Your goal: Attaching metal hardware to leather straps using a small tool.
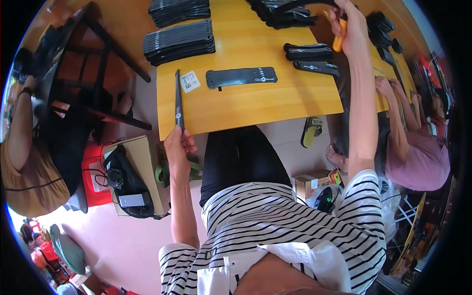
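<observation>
At the table's near left edge, my left hand (178,143) pinches the end of a black flat strap (178,103), seen nearly edge-on and pointing away from me. My right hand (348,29) is stretched to the far right, closed around a tool with an orange handle (339,37). A curved black strip (305,4) also runs from that hand at the top edge; whether the fingers grip it, I cannot tell. Between my hands lies a flat black strap (242,77) with white printing. Beside the left strap is a white label (190,81).
Stacks of black straps (179,39) stand at the table's far left, with a looser pile (285,14) far right and several folded straps (312,56) nearer. The yellow table (236,113) ends before my body. A dark stool (103,64) stands left; co-workers sit both sides.
</observation>
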`<state>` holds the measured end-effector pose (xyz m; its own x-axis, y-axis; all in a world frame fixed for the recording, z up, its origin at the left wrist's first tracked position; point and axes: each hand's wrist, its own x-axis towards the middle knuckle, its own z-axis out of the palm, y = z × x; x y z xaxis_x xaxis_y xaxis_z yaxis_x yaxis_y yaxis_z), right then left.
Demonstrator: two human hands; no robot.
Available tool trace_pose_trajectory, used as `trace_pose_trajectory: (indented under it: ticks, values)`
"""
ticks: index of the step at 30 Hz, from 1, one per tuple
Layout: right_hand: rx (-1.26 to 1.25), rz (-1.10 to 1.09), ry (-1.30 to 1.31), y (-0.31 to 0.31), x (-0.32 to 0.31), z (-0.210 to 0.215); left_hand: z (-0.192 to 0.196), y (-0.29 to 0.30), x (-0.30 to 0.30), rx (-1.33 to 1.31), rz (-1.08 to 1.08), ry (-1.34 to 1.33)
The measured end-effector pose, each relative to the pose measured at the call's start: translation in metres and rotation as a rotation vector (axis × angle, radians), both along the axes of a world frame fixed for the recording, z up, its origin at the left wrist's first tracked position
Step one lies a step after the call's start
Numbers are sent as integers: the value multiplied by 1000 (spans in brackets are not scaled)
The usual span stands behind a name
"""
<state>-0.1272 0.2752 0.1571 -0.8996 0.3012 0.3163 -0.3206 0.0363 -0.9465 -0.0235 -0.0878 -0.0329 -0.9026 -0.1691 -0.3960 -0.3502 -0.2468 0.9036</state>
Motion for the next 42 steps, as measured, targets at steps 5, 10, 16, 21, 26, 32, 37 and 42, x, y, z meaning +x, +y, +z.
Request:
trace_pose_trajectory:
  ticks: [5,10,16,21,26,32,37,42]
  values:
    - [369,-85,-26,-4,20,-30,-21,-4,4,-219,-37,-73]
    - [385,-127,-22,-2,44,-43,-19,-9,10,-296,-166,-208]
    - [428,139,-93,-48,96,-60,5,30,26,44,-568,57]
    - [452,515,-211,-74,129,-112,8,71,16,526,-420,125]
    - [269,390,-458,-62,137,-146,1,62,10,497,-188,84]
    - [219,235,-519,-52,123,-162,-10,54,2,301,-122,83]
    - [151,200,-640,-43,104,-172,-6,53,-21,134,-108,119]
    - [-20,174,-678,-35,77,-176,-3,51,-45,129,-147,84]
